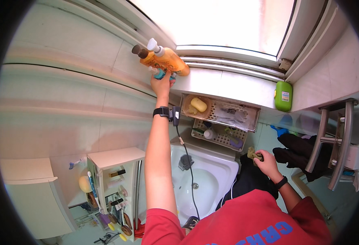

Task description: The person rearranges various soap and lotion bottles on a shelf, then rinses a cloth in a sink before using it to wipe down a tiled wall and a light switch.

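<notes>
My left hand (162, 84) reaches out to the window sill (211, 82) and grips a small blue pump bottle (160, 73). Right behind it stand two larger orange bottles, one with a white pump (175, 62) and one with a brown cap (148, 58). Part of the blue bottle is hidden by my fingers. Lower and to the right, my right hand (266, 163) holds a crumpled greenish-brown cloth (254, 154) in front of my dark trousers.
Under the sill hangs a two-tier rack (251, 122) with a yellow soap bar (198, 104) and a white bottle (209, 133). Below is a washbasin (225, 167). A green case (283, 96) stands on the sill's right end. Steel rails (345, 137) project at right; an open cabinet (115, 157) is at left.
</notes>
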{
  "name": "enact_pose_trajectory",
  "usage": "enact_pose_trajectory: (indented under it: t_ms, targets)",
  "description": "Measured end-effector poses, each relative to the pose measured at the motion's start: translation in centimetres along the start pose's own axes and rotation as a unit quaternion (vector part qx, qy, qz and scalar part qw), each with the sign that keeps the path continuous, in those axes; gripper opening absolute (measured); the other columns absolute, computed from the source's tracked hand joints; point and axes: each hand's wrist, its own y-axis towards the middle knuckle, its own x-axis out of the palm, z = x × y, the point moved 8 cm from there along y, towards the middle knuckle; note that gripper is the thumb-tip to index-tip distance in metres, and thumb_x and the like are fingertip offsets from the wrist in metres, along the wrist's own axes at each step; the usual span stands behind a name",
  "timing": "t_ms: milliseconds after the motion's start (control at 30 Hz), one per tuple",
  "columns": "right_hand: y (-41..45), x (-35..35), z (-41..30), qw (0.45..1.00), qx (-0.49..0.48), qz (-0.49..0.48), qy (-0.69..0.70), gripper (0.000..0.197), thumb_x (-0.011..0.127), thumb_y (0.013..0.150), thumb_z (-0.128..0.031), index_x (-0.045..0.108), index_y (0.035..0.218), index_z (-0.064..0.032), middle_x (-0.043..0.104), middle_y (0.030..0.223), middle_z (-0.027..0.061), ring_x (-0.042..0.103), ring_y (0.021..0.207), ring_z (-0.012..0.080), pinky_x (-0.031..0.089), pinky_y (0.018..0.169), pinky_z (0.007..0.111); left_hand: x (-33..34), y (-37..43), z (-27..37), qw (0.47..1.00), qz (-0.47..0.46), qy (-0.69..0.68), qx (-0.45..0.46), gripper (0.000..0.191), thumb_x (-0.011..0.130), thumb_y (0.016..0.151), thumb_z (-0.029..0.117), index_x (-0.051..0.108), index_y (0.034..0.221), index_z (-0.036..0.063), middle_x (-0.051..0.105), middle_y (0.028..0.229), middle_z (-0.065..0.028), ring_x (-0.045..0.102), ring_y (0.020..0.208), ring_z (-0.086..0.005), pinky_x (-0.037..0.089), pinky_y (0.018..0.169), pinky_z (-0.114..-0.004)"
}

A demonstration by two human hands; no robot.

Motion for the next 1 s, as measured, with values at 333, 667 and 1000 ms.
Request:
enact_pose_trajectory:
  t_ms: [333,667,1000]
  targets:
    - [-0.3,-0.2,0.5,1.000,0.016,0.017,-0.005,0.033,0.074,0.085,-0.022,0.069,0.112,-0.0043,0.072,0.106,0.0183,0.070,0.098,0.0392,0.056,0.085,0.045,-0.2,0.9,-3.9,0.995,-0.015,0.096,0.025,0.069,0.091,0.077,0.023,0.053,0.127,-0.0058,0.072,0.104,-0.0183,0.072,0.091,-0.0324,0.057,0.081,-0.042]
    - [-0.3,0.2,1.6,0.999,-0.001,0.035,-0.004,0.033,0.073,0.085,-0.027,0.069,0.112,-0.0070,0.072,0.105,0.0162,0.070,0.096,0.0374,0.057,0.084,0.045,6.6,-16.4,-0.1,0.972,0.060,0.149,0.174,0.035,0.077,0.091,0.017,0.060,0.118,0.0013,0.062,0.100,-0.0073,0.062,0.079,-0.0162,0.052,0.067,-0.032]
    - [-0.5,1.1,-1.0,1.000,-0.009,0.002,-0.009,0.034,0.072,0.087,-0.027,0.069,0.115,-0.0075,0.072,0.108,0.0169,0.070,0.098,0.0389,0.056,0.087,0.045,28.8,-27.6,6.0,0.880,-0.335,0.227,0.248,0.099,0.093,0.065,0.027,0.042,0.148,0.0069,0.052,0.135,-0.0211,0.051,0.129,-0.0385,0.047,0.109,-0.047]
